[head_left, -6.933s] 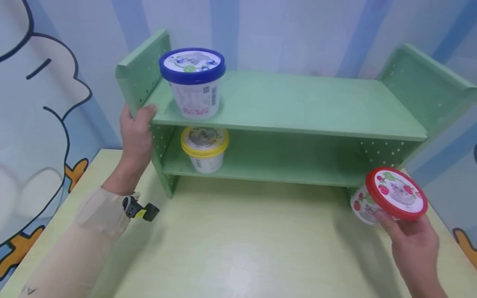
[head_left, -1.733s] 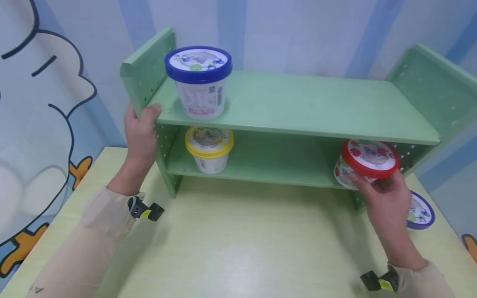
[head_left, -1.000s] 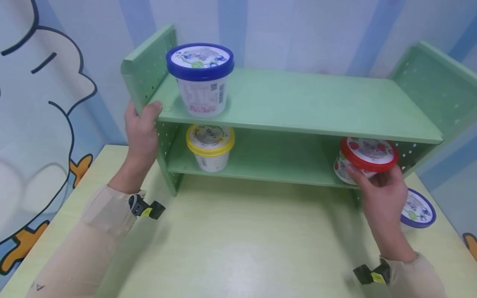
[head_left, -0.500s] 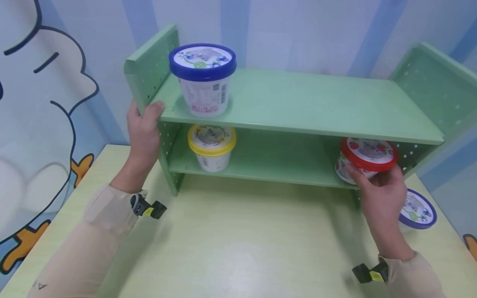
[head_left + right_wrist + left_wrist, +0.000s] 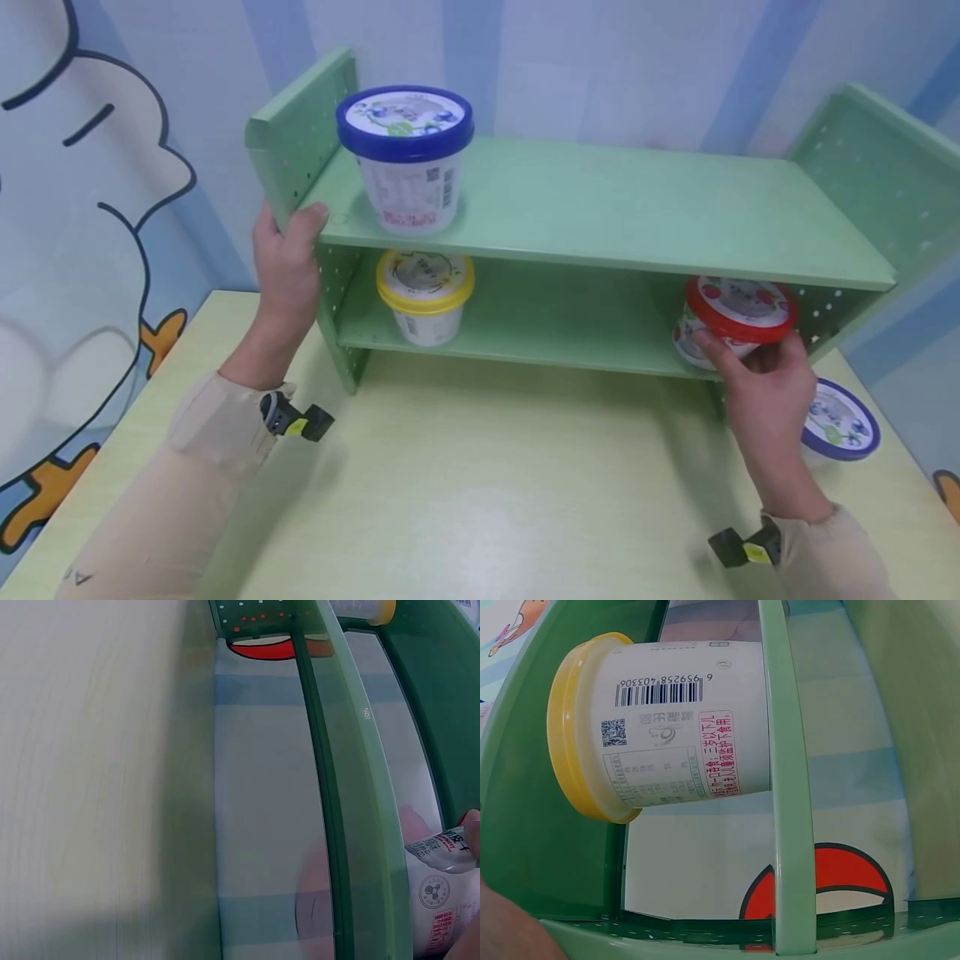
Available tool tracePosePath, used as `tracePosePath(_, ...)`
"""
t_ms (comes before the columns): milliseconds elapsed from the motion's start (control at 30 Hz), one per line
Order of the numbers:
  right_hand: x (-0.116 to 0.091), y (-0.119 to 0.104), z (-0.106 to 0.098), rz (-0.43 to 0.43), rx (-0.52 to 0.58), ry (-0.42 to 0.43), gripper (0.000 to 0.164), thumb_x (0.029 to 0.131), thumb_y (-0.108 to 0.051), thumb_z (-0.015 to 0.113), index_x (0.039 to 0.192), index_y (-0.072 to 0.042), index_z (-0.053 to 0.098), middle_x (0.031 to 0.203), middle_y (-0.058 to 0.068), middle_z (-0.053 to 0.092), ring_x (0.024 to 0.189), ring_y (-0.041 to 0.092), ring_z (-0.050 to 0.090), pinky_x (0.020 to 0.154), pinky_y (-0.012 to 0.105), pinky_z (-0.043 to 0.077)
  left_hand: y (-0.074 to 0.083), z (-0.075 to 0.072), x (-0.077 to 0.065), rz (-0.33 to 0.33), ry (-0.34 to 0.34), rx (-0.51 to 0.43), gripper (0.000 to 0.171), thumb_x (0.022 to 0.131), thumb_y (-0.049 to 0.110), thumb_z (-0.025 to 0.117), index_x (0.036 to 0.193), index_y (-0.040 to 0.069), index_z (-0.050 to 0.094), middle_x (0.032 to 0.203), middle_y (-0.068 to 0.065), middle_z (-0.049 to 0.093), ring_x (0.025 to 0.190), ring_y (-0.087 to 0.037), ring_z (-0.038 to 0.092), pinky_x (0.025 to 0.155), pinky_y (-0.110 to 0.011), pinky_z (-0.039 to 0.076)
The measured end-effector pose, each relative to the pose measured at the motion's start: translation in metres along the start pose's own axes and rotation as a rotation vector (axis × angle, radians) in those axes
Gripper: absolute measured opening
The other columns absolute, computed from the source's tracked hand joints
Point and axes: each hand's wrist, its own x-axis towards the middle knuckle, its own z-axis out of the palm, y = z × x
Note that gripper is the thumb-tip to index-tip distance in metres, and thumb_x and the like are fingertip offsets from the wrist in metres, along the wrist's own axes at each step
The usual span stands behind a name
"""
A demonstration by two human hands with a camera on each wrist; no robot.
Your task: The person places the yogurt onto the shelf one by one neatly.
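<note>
My left hand (image 5: 285, 267) grips the left side panel of a green two-tier shelf (image 5: 615, 208), its thumb on the upper board. With my right hand (image 5: 772, 400) I hold a white tub with a red strawberry lid (image 5: 742, 308) at the right end of the lower board, upright; thumb and fingers lie on its sides. In the right wrist view only part of this tub (image 5: 442, 896) shows. A yellow-lidded tub (image 5: 425, 287) stands at the lower board's left end and also fills much of the left wrist view. Above it, a larger blue-lidded tub (image 5: 408, 179) stands on the upper board.
Another blue-lidded tub (image 5: 840, 421) stands on the pale table (image 5: 480, 492) to the right of the shelf, partly behind my right hand. A wall with blue stripes and cartoon figures (image 5: 67, 250) rises close behind and beside the shelf.
The red-lidded tub, earlier held tilted in front of the shelf's right end, has moved up and left onto the lower board. Over the last second barely anything moves; the left hand keeps its grip.
</note>
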Motion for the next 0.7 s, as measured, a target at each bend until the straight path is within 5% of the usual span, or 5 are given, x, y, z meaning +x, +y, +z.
tracePosePath(700,-0.0008,0.0012,0.0004,-0.035,-0.008,-0.012,0.066,0.086,-0.018,0.078,0.143,-0.022,0.045,0.142,-0.001,0.048,0.128,0.018,0.046,0.098,0.018,0.04,-0.0021,-0.0002,-0.0007,0.049,0.009,0.007,0.032,0.092,0.014,0.051,0.122,0.001,0.056,0.105,-0.01,0.06,0.096,-0.022,0.055,0.088,-0.033,0.043)
